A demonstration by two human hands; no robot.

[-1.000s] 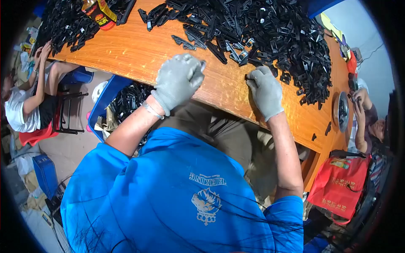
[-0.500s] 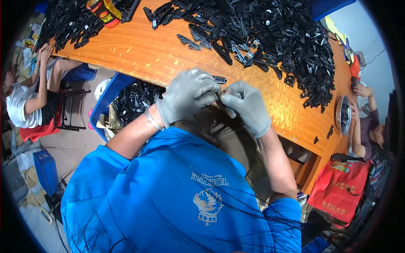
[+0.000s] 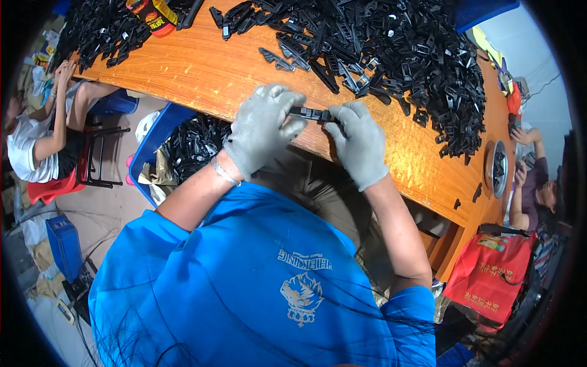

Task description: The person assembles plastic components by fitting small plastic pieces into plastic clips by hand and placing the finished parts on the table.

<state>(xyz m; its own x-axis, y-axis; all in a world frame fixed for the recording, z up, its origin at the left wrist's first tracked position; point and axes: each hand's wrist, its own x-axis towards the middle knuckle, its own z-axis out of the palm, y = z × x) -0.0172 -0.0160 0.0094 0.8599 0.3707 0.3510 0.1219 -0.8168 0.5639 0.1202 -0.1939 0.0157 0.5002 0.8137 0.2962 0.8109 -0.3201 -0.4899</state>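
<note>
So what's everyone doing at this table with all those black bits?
A person in grey gloves holds one small black plastic part between the left hand and right hand, just above the near edge of the wooden table. A big pile of the same parts lies beyond, and a blue bin of more sits below.

Evenly and brightly lit, daylight-like, strongest toward two o'clock. Soft sheen along the orange worktop (image 3: 202,73); only faint shadows under the heap of black parts (image 3: 397,49). Heavily fisheye-bent, straight edges curving toward the rim. Black vignette at every corner. Sharp at centre, softer at nine and three o'clock. No motion blur.
</note>
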